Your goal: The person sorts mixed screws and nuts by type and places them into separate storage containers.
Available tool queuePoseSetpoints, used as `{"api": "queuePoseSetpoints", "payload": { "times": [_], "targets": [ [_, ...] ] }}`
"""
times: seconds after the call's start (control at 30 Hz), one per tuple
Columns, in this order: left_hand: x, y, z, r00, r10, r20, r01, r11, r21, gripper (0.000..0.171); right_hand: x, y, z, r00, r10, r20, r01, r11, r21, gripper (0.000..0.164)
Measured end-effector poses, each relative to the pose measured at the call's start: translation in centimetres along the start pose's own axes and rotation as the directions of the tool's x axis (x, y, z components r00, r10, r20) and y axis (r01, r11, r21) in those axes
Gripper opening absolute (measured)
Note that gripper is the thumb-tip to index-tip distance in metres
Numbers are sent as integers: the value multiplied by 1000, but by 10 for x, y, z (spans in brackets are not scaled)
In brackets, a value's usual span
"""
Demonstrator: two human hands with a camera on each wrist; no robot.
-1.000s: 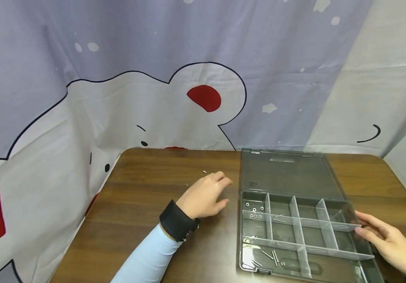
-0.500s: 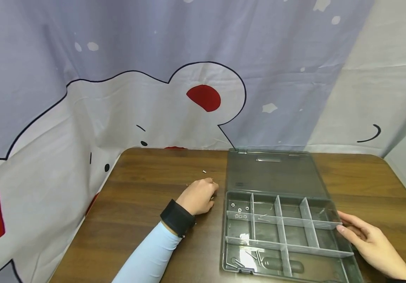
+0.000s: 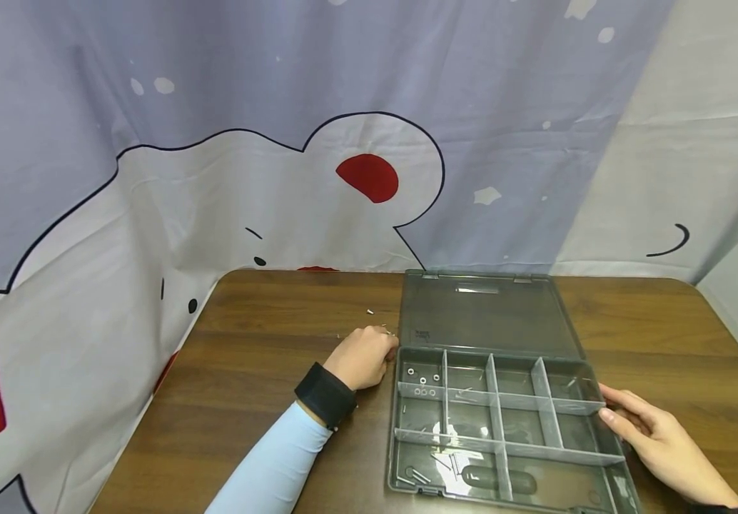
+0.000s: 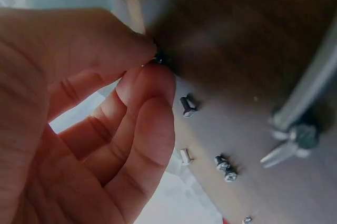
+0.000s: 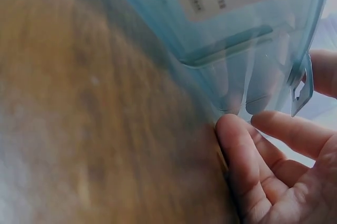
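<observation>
In the left wrist view, the thumb and forefinger of my left hand (image 4: 126,103) pinch a tiny dark screw (image 4: 159,59), mostly covered by the fingertips. The head view has this left hand (image 3: 361,358) low over the table, just left of a grey translucent compartment box (image 3: 555,489). My right hand (image 3: 664,437) grips the box's right edge, thumb near the rim. Small nuts (image 3: 422,391) lie in its upper left compartment, and thin metal pins (image 3: 419,475) in the lower left one. Several small screws (image 4: 187,107) are scattered beside my left hand.
The box's lid (image 3: 484,314) lies folded back toward the patterned curtain (image 3: 504,143) behind the table. A small screw (image 3: 370,311) sits near the back of the wooden table (image 3: 266,314). A blurred silver rod (image 4: 310,87) crosses the left wrist view's right side.
The box has slid left with my right hand on its edge. My left hand has drawn back slightly, its fingers now curled, and the box stands closer to it.
</observation>
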State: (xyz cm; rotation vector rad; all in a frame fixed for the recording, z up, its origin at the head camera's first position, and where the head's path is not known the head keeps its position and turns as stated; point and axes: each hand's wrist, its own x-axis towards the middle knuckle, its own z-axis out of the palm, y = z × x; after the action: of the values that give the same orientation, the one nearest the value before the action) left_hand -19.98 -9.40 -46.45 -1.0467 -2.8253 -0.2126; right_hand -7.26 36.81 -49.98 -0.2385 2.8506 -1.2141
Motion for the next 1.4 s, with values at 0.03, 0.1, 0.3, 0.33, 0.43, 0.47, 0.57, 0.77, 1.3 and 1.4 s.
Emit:
{"api": "queuePoseSetpoints", "payload": {
  "times": [0.03,0.1,0.3,0.33,0.43,0.47,0.57,0.77,1.3,1.4],
  "targets": [
    [0,-1,0,1000,0,1,0,1000,-2,20,0,0,0,1000,4,5,-4,1000,-4,47],
    [0,-2,1,1000,-8,5,8,1000,-6,21,1,1,0,1000,19,19,-18,1000,-7,48],
    [-3,-5,-13,998,-28,-63,25,998,-51,21,2,2,-2,998,40,47,-39,999,-25,50],
    [-4,-4,-17,996,-25,-82,20,998,-65,21,3,2,-2,998,39,48,-38,999,-30,49],
    [-5,2,-31,991,11,-136,-25,994,-102,22,3,1,-3,998,40,48,-38,998,-44,49],
    [-5,5,-35,989,26,-147,-43,993,-112,22,3,1,-3,998,39,47,-37,998,-48,49],
    [-6,17,-48,980,78,-182,-104,984,-142,22,2,2,-3,997,50,50,-47,997,-53,49],
    [-8,42,-67,960,176,-216,-209,968,-142,20,0,1,-3,997,54,53,-52,997,-50,49],
    [-8,90,-54,912,362,-195,-383,920,-81,19,1,0,-2,999,27,39,-25,999,-33,46],
    [-8,95,-51,897,391,-206,-412,909,-70,19,2,1,-2,999,20,36,-19,999,-27,46]
  ]
}}
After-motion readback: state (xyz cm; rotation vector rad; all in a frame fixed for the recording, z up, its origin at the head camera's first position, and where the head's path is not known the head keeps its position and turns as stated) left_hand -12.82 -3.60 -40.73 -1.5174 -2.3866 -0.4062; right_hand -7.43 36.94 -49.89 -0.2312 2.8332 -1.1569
